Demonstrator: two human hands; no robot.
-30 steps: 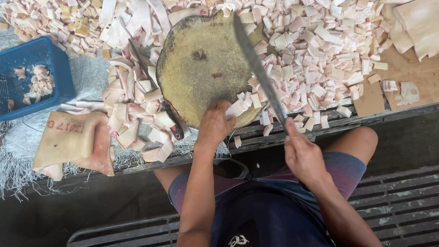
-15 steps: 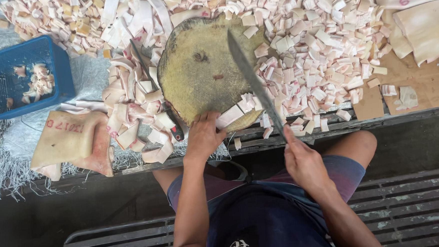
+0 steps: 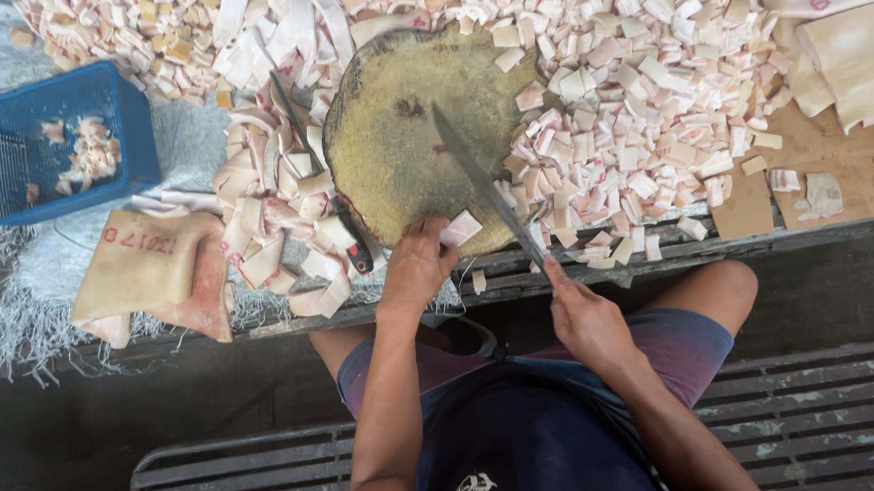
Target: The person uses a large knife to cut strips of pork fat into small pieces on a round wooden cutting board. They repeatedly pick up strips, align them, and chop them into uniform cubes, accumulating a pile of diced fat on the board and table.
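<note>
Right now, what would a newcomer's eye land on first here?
The round yellowish block at centre, with a long knife angled across it from the right hand. The left hand presses a pale strip at the block's near edge. All around lie heaps of pale pink-white cut pieces, thickest to the right, and a blue basket sits at far left with a few scraps inside.

The surface (image 3: 657, 262) carries a round chopping block (image 3: 401, 128) at centre, pale cut pieces (image 3: 638, 95) heaped toward two o'clock, a blue basket (image 3: 132, 122) at nine, and cardboard (image 3: 852, 169) at three.
</note>
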